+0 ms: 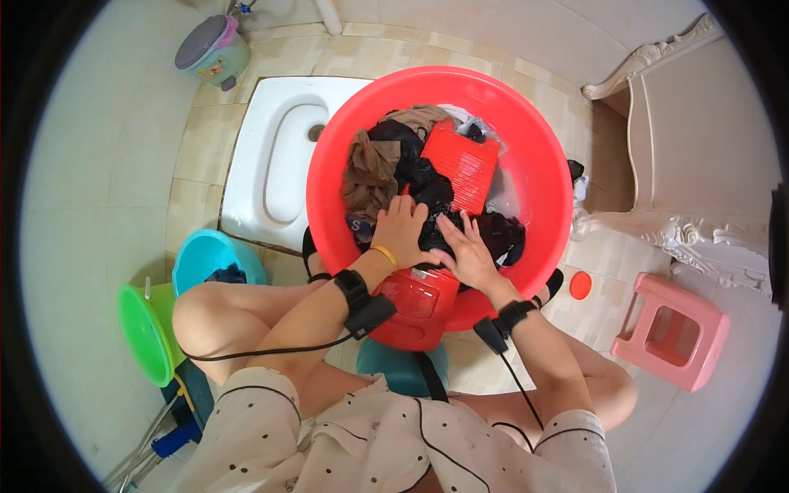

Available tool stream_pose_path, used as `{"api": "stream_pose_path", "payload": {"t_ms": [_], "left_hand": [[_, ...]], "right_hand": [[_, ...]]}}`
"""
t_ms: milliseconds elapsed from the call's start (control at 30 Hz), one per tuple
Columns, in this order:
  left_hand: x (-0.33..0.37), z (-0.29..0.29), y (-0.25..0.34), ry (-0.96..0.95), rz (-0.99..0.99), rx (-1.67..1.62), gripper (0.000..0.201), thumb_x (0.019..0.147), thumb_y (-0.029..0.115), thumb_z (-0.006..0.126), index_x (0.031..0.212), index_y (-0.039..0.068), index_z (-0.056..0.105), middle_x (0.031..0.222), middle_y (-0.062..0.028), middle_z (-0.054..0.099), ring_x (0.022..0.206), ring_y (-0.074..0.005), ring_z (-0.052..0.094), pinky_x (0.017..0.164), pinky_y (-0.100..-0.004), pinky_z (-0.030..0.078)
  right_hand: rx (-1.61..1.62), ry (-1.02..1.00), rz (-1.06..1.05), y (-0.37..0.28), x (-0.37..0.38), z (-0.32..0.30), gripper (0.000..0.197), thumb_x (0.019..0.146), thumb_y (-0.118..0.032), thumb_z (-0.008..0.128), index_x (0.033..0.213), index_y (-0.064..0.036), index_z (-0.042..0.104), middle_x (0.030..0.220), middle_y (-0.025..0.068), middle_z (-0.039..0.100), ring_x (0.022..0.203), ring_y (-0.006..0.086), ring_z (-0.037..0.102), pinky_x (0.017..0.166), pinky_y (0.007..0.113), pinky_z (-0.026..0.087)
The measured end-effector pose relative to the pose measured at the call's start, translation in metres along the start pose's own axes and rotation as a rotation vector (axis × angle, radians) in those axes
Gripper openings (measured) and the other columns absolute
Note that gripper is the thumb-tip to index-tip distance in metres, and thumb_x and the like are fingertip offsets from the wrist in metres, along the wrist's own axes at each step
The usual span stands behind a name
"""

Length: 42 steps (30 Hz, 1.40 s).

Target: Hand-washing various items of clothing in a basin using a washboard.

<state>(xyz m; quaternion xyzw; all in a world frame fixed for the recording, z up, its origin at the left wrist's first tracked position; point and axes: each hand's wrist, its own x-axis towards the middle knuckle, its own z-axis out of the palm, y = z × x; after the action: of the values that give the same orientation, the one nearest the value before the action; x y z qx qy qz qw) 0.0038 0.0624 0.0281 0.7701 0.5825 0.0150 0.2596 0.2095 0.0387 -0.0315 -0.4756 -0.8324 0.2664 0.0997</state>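
Observation:
A wet black garment [429, 182] lies bunched over a ridged red washboard [465, 168], which leans inside a large red tub [542, 148]. My left hand [401, 232] rests on the garment's near left part, its fingers spread and pointing away from me. On the near right part, my right hand [471, 253] presses with fingers apart. Both thumbs point toward each other over the cloth. Left of the garment is a brown cloth [371, 172]. A darker garment [501, 234] lies by my right hand. The washboard's smooth lower end [415, 297] rests near the tub's front rim.
Beyond the tub's left side is a white squat toilet [246, 177]. A blue basin [186, 261] and a green basin [140, 329] stand by my left knee. To the right are a pink stool [703, 345], a red lid [580, 285] and a carved white cabinet [690, 140]. A lidded bin [220, 62] stands far left.

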Motion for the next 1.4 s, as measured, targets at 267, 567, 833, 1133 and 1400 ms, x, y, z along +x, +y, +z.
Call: {"api": "stream_pose_path", "payload": {"t_ms": [267, 567, 833, 1133, 1400], "left_hand": [[0.046, 0.043, -0.008, -0.184, 0.164, -0.263, 0.069, 0.061, 0.018, 0.084, 0.122, 0.005, 0.054, 0.108, -0.0187, 0.055, 0.104, -0.0391, 0.056, 0.094, -0.0413, 0.045], [0.061, -0.049, 0.005, 0.099, 0.309, -1.141, 0.065, 0.066, 0.008, 0.082, 0.121, 0.003, 0.047, 0.113, -0.012, 0.056, 0.112, -0.0242, 0.055, 0.1, -0.0352, 0.042], [0.067, 0.039, -0.08, 0.14, 0.14, -0.447, 0.049, 0.086, 0.021, 0.061, 0.133, 0.013, 0.051, 0.131, -0.0193, 0.046, 0.126, -0.0357, 0.045, 0.108, -0.04, 0.036], [-0.033, 0.037, -0.01, 0.235, 0.146, 0.075, 0.056, 0.092, 0.035, 0.051, 0.134, -0.001, 0.049, 0.133, -0.021, 0.05, 0.119, -0.0388, 0.048, 0.095, -0.0492, 0.041], [0.142, 0.043, -0.004, 0.017, 0.014, 0.116, 0.034, 0.095, 0.037, 0.051, 0.106, 0.007, 0.06, 0.106, -0.016, 0.06, 0.1, -0.032, 0.057, 0.083, -0.0436, 0.049]], "right_hand": [[0.048, -0.145, 0.322, 0.041, -0.005, -0.043, 0.068, 0.062, -0.026, 0.088, 0.118, -0.0107, 0.055, 0.122, 0.0162, 0.057, 0.112, 0.0382, 0.057, 0.093, 0.045, 0.048], [0.819, 0.648, 0.354, 0.018, 0.023, -0.084, 0.045, 0.069, 0.014, 0.063, 0.106, -0.0033, 0.046, 0.102, 0.012, 0.054, 0.104, 0.0209, 0.054, 0.094, 0.031, 0.041], [0.377, -0.073, 0.774, 0.024, 0.058, -0.04, 0.043, 0.087, -0.03, 0.062, 0.125, -0.0098, 0.06, 0.128, 0.0217, 0.059, 0.12, 0.0351, 0.056, 0.102, 0.039, 0.043], [-0.158, 0.255, 0.172, -0.063, -0.005, 0.002, 0.043, 0.086, -0.024, 0.06, 0.127, -0.014, 0.058, 0.126, 0.0203, 0.051, 0.11, 0.0364, 0.05, 0.087, 0.047, 0.043], [-0.059, 0.132, 0.404, 0.074, 0.115, -0.006, 0.029, 0.099, -0.029, 0.047, 0.106, -0.0034, 0.06, 0.101, 0.0216, 0.064, 0.097, 0.0399, 0.062, 0.084, 0.049, 0.05]]}}
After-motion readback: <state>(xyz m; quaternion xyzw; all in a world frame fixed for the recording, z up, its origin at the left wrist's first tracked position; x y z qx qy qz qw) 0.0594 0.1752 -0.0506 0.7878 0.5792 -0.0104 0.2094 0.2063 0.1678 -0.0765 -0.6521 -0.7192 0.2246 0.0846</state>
